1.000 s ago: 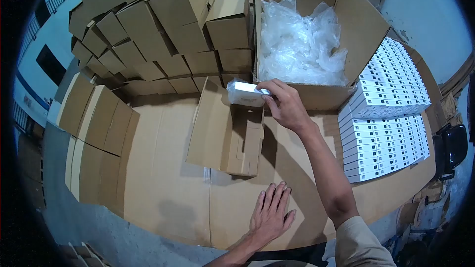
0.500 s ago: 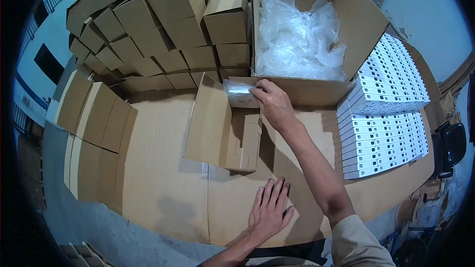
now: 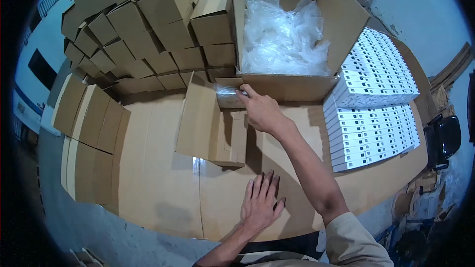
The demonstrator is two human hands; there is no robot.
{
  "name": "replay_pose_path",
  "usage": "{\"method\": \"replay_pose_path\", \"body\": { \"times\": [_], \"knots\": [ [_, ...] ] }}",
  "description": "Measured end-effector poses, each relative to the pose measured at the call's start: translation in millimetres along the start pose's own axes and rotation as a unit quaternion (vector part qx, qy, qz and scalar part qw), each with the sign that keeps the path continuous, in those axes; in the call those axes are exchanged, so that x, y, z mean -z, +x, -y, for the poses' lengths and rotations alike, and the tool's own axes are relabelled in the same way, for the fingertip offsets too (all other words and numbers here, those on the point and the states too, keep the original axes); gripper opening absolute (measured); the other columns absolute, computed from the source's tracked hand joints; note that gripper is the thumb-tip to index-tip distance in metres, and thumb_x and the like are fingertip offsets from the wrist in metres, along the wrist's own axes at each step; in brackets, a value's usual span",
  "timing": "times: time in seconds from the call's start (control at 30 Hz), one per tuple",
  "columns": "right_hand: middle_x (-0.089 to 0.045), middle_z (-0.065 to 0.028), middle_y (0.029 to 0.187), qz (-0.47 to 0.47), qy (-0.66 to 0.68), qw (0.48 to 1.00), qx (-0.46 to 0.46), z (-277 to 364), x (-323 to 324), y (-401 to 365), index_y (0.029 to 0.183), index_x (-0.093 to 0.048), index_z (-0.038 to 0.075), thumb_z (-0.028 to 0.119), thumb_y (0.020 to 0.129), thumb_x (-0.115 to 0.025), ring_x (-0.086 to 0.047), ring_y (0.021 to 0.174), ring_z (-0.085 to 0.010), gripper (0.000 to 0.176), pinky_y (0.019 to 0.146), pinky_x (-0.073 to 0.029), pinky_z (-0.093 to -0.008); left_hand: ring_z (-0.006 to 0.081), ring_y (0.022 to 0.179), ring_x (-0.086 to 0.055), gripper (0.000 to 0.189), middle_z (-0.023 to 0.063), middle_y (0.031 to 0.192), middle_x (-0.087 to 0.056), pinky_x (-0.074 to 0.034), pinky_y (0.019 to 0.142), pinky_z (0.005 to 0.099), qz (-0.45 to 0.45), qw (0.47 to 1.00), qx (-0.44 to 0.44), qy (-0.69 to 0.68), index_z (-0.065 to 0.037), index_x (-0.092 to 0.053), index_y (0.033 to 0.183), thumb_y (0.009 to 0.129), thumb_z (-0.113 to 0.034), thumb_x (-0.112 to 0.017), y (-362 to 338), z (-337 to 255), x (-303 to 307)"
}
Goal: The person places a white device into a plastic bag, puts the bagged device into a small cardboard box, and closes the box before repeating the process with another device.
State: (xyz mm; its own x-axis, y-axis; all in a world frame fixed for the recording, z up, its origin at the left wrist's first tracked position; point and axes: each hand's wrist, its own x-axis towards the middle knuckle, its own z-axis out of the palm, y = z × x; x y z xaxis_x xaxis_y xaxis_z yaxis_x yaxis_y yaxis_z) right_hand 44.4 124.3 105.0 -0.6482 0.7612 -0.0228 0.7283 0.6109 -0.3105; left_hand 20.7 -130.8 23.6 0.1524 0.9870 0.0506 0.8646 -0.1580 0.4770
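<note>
A small open cardboard box (image 3: 198, 123) stands in the middle of the table, its tall left flap raised. At its far end lies a clear plastic bag (image 3: 225, 92), against the upright end flap. The fingers of my right hand (image 3: 262, 111) are pinched at the bag's right edge, and the fingertips are partly hidden. My left hand (image 3: 260, 202) rests flat on the cardboard-covered table (image 3: 158, 188), fingers stretched out, nearer to me than the box and holding nothing.
A large carton (image 3: 297, 88) full of crumpled clear plastic bags (image 3: 287, 39) stands behind the small box. White boxes (image 3: 371, 133) are stacked at right. Brown cardboard boxes (image 3: 163, 10) are piled at the back left, with more boxes (image 3: 91, 143) along the left edge.
The whole view has shifted slightly, moving everything a little to the left. My right hand stays at the plastic bag, its back turned a bit more to the camera. My left hand stays flat.
</note>
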Motion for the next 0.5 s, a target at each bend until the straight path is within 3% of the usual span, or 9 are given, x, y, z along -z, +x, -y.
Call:
{"method": "replay_pose_path", "body": {
  "times": [0.1,0.2,0.33,0.43,0.5],
  "knots": [
    [-0.037,-0.0155,0.160,-0.052,0.081,0.994,0.057,-14.5,-9.8,-9.6,0.153,-0.043,0.006,-0.008,0.083,-0.050,-0.063,0.119,-0.0422,0.071,0.101,-0.053,-0.0503,0.0398,0.147,-0.033,0.073,0.0198,0.158,-0.039,-0.024,0.121,0.0564,-0.008,1.000,0.000,0.009,-0.002,-0.043,0.150,0.091,-0.039,-0.066,4.9,-0.3,-6.4],
    [-0.034,-0.0168,0.163,-0.064,0.119,0.990,0.052,-17.6,-1.4,-33.3,0.153,-0.041,0.005,-0.007,0.086,-0.047,-0.053,0.133,-0.0424,0.069,0.109,-0.047,-0.0491,0.0403,0.149,-0.031,0.072,0.0205,0.158,-0.039,-0.022,0.122,0.0561,-0.034,0.999,0.004,-0.011,-0.001,-0.045,0.149,0.092,-0.039,-0.066,17.8,1.7,-12.8],
    [-0.035,-0.0184,0.162,-0.095,0.112,0.989,0.038,-22.2,13.6,-68.7,0.153,-0.041,0.004,-0.004,0.089,-0.049,-0.052,0.132,-0.0427,0.066,0.111,-0.045,-0.0487,0.0447,0.148,-0.032,0.073,0.0236,0.159,-0.038,-0.025,0.122,0.0555,-0.027,0.999,0.014,-0.016,0.004,-0.043,0.149,0.092,-0.033,-0.067,45.3,2.1,-19.0],
    [-0.037,-0.0186,0.161,-0.098,0.115,0.988,0.027,-32.4,22.3,-94.1,0.153,-0.041,0.004,-0.001,0.090,-0.052,-0.052,0.131,-0.0438,0.064,0.111,-0.045,-0.0496,0.0440,0.152,-0.027,0.068,0.0239,0.158,-0.040,-0.022,0.125,0.0523,-0.097,0.994,-0.020,-0.052,0.003,-0.045,0.148,0.095,-0.036,-0.062,71.1,15.4,-38.9],
    [-0.038,-0.0187,0.160,-0.129,0.099,0.986,0.019,-42.1,19.6,-112.9,0.152,-0.042,0.005,0.002,0.091,-0.056,-0.051,0.132,-0.0423,0.062,0.110,-0.044,-0.0493,0.0501,0.149,-0.028,0.068,0.0276,0.154,-0.042,-0.022,0.125,0.0526,-0.105,0.993,-0.044,-0.025,0.004,-0.044,0.148,0.094,-0.032,-0.064,89.8,16.8,-35.6]
  ]
}}
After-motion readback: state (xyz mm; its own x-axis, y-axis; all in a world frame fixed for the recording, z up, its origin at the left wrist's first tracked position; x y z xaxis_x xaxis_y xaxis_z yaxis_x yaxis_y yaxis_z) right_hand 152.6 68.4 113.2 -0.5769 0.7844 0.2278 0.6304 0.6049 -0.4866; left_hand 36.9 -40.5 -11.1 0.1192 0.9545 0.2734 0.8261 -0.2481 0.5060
